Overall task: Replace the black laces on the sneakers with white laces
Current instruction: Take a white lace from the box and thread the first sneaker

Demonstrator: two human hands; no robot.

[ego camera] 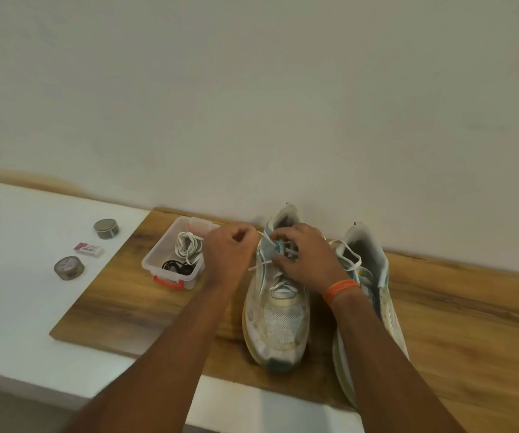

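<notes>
Two worn white sneakers with teal trim stand on a wooden board, toes toward me. The left sneaker has a white lace threaded through its lower eyelets. My left hand pinches one end of that white lace, pulled out to the left of the shoe. My right hand rests on the shoe's upper eyelets and grips the tongue area and the lace there. The right sneaker stands beside it, laced in white, partly behind my right forearm.
A clear plastic box with red clips sits left of the shoes, holding a coiled white lace and a black lace. Two round tins and a small pink-white packet lie on the white surface at left. A wall runs close behind.
</notes>
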